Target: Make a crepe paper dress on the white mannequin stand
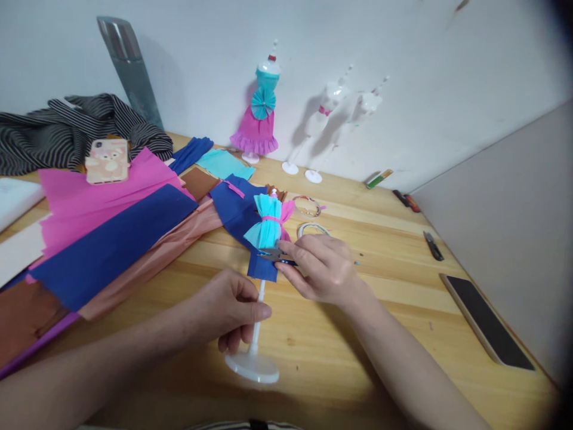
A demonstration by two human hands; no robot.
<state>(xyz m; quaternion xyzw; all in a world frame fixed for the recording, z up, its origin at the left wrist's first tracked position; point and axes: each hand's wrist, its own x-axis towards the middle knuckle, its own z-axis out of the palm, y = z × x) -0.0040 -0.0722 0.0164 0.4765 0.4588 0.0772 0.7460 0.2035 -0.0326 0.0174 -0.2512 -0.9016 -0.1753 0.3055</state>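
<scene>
A small doll-size dress form (270, 234) stands tilted in front of me, dressed in turquoise crepe paper gathered by a pink band, with magenta and dark blue paper behind and below. My left hand (242, 310) is closed around its thin white pole (257, 325), just above the round base (253, 367). Against the lower edge of the turquoise paper, my right hand (320, 266) grips a small hand tool with dark metal jaws (271, 255); I cannot tell if it is scissors or pliers. The jaws are slightly apart, and its handles are mostly covered by my fingers.
Crepe paper sheets (116, 245) spread across the left, with a phone (107, 161) on them. A dressed form (264, 113) and two bare ones (333, 98) stand by the wall. Rings of tape or wire (308, 206), a utility knife (433, 245) and another phone (486, 322) lie rightward.
</scene>
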